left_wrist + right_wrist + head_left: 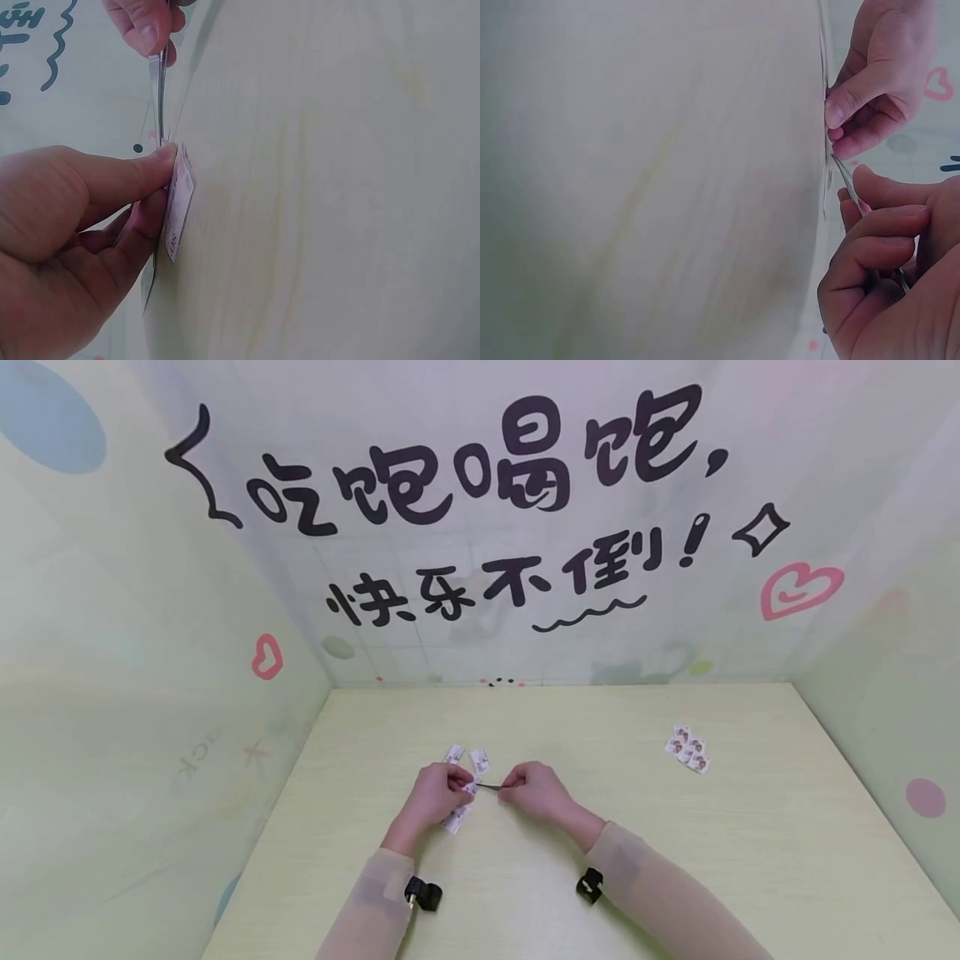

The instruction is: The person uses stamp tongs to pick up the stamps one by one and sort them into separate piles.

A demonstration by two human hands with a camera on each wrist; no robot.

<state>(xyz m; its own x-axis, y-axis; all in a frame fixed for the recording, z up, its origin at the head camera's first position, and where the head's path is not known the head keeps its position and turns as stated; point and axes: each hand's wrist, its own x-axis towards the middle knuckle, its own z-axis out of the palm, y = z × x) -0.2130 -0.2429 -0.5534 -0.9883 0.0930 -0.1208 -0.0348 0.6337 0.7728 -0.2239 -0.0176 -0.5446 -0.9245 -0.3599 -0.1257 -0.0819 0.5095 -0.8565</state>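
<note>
Card [181, 208] looks light, thin, likely to crease; my left grip [438, 795] pinches it near edge, right grip [538, 790] pinches tweezers [489, 787]. Best held by margin, gently.

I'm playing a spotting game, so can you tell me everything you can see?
Table: one, pale yellow, under the work
Walls: three, whitish, behind and beside the table
Writing: two lines, black, back wall
Hearts: two, pink, left and back walls
Dots: several, blue, mauve and green, walls
Left cards: at least four, whitish with printing, left of centre
Right cards: several, exact count unclear, white with reddish pictures, table's right side
Metal tool: one, silver, tip close to a left card
Sleeves: two, beige, forearms
Wrist devices: two, black, inner side of each sleeve
Left fingers: one hand's, bare, pinching a card
Right fingers: one hand's, bare, holding the tool
</note>
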